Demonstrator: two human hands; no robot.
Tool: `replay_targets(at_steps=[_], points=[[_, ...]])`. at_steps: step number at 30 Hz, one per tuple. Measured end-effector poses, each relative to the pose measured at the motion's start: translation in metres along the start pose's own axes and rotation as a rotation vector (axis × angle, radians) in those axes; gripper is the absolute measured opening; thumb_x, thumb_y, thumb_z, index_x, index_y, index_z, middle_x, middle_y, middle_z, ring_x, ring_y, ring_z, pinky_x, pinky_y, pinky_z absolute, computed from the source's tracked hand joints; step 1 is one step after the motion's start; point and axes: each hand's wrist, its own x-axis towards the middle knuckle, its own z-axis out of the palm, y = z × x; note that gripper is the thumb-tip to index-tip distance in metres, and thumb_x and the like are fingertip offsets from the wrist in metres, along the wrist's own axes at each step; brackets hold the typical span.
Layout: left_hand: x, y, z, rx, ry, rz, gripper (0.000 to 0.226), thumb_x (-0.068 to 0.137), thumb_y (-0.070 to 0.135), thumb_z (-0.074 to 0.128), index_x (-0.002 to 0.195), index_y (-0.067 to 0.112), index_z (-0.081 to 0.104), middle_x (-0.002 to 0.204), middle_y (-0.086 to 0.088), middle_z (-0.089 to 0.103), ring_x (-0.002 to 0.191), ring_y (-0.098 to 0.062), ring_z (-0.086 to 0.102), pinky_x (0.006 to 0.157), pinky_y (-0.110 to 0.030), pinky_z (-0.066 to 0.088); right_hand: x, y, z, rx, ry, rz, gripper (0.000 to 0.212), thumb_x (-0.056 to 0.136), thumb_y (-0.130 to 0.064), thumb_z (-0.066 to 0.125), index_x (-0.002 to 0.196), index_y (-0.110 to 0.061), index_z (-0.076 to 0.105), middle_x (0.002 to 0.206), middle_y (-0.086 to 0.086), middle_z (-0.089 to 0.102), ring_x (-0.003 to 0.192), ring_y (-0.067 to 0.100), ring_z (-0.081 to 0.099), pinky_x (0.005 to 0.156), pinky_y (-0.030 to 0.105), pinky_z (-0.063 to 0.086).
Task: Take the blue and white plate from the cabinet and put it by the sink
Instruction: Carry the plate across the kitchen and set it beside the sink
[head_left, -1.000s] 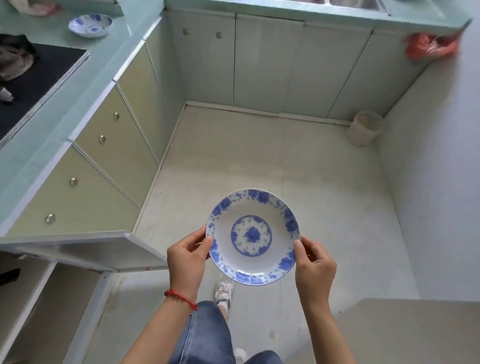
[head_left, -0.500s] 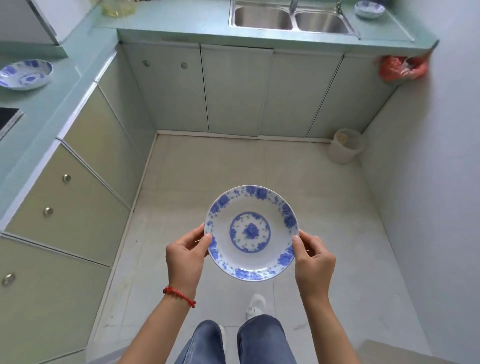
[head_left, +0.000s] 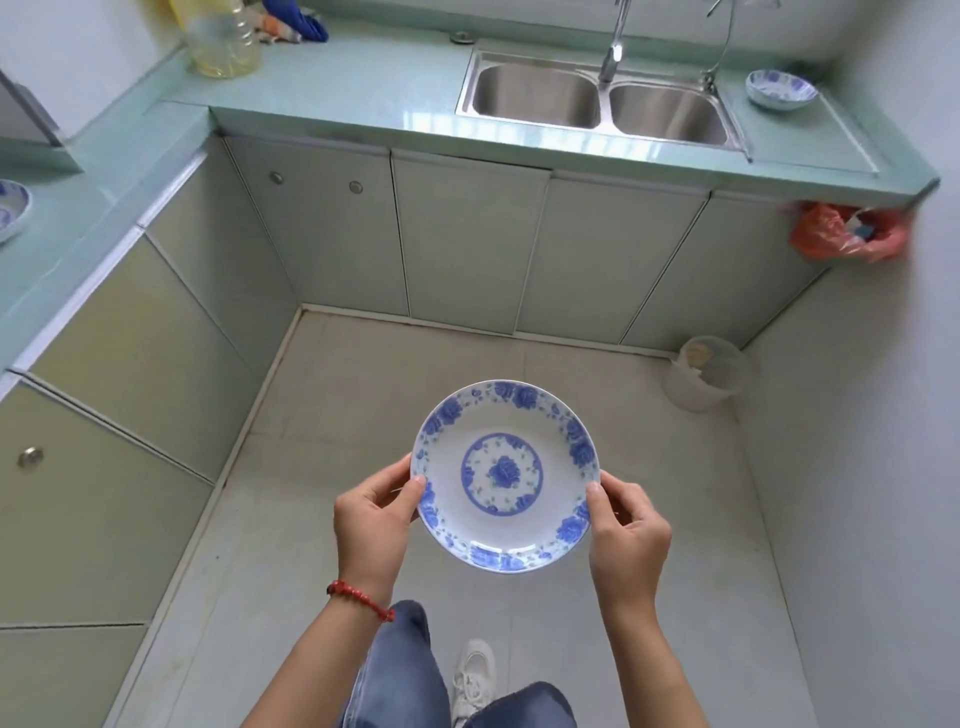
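Plate (head_left: 505, 475) sits level between left hand (head_left: 371, 522) and right hand (head_left: 626, 535), each grip clamped on its rim.

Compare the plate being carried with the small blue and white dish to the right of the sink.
The carried plate is held in the air over the floor by the left hand and right hand; the small dish rests on the counter right of the sink. The carried plate looks wide and shallow; the small dish looks deeper, more bowl-like. Both are white with blue flower patterns and empty.
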Motion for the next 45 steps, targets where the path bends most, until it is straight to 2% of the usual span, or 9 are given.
replay_targets(at_steps=[6,13,16,19,24,26,31,38,45], points=[[0.080,0.018,0.048,-0.029,0.008,-0.004,0.026,0.079,-0.004,0.062,0.094,0.015,0.070,0.087,0.002,0.071,0.076,-0.006,0.069,0.065,-0.020,0.058,0.083,-0.003,0.040,0.041,-0.007,0.043,0.034,0.083,-0.006,0.060,0.073,-0.038,0.064,0.079,-0.002,0.067,0.072,0.010,0.063,0.058,0.009,0.049],[0.204,0.047,0.100,-0.029,0.007,0.014,0.026,0.079,-0.006,0.060,0.096,0.012,0.069,0.085,-0.001,0.071,0.068,-0.002,0.068,0.061,-0.016,0.056,0.192,-0.018,0.116,0.043,0.004,0.033,0.031,0.082,-0.006,0.061,0.074,-0.036,0.064,0.079,0.001,0.066,0.072,0.013,0.063,0.059,0.011,0.050],[0.252,0.068,0.116,-0.037,0.000,0.021,0.030,0.079,-0.006,0.060,0.090,0.020,0.069,0.080,0.009,0.072,0.069,-0.003,0.068,0.061,-0.017,0.056,0.235,-0.033,0.146,0.031,0.000,0.027,0.032,0.082,-0.006,0.061,0.074,-0.037,0.064,0.078,0.000,0.066,0.070,0.009,0.062,0.061,0.014,0.050],[0.295,0.084,0.130,-0.034,-0.010,0.017,0.030,0.079,-0.005,0.061,0.089,0.022,0.070,0.072,0.019,0.073,0.071,-0.003,0.068,0.059,-0.016,0.055,0.276,-0.046,0.173,0.064,-0.008,0.037,0.034,0.081,-0.005,0.061,0.072,-0.037,0.065,0.077,-0.001,0.065,0.065,0.002,0.059,0.058,0.009,0.047],[0.345,0.095,0.147,-0.045,0.039,-0.002,0.029,0.078,-0.001,0.063,0.088,0.024,0.071,0.081,0.017,0.073,0.080,-0.007,0.069,0.065,-0.019,0.057,0.331,-0.057,0.211,0.072,-0.050,0.048,0.027,0.082,-0.004,0.061,0.075,-0.029,0.068,0.077,-0.002,0.065,0.065,0.001,0.059,0.059,0.009,0.047],[0.362,0.096,0.153,-0.055,0.075,-0.011,0.029,0.077,-0.001,0.063,0.088,0.025,0.071,0.082,0.016,0.074,0.081,-0.009,0.070,0.066,-0.020,0.057,0.355,-0.059,0.226,0.061,-0.092,0.058,0.018,0.082,-0.005,0.061,0.080,-0.020,0.071,0.077,-0.002,0.065,0.064,0.000,0.059,0.059,0.010,0.048],[0.404,0.100,0.168,-0.097,0.233,-0.022,0.029,0.077,-0.002,0.064,0.087,0.025,0.072,0.086,0.011,0.074,0.081,-0.010,0.070,0.066,-0.021,0.058,0.416,-0.073,0.273,0.016,-0.250,0.010,0.033,0.082,-0.006,0.061,0.071,-0.037,0.066,0.075,-0.002,0.066,0.064,0.001,0.059,0.057,0.008,0.046],[0.451,0.119,0.185,-0.165,0.533,-0.006,0.026,0.078,0.002,0.064,0.091,0.022,0.071,0.095,0.003,0.073,0.090,-0.015,0.068,0.082,-0.038,0.055,0.488,-0.106,0.342,-0.024,-0.564,-0.091,0.030,0.082,-0.010,0.062,0.072,-0.038,0.065,0.076,-0.002,0.067,0.065,0.000,0.059,0.058,0.008,0.046],[0.458,0.127,0.163,-0.215,0.796,-0.004,0.034,0.078,0.000,0.063,0.083,0.032,0.072,0.091,0.013,0.072,0.087,-0.008,0.068,0.076,-0.028,0.056,0.495,-0.124,0.412,-0.042,-0.850,-0.122,0.028,0.082,-0.009,0.062,0.074,-0.035,0.066,0.078,-0.001,0.067,0.067,0.000,0.059,0.060,0.010,0.047]])
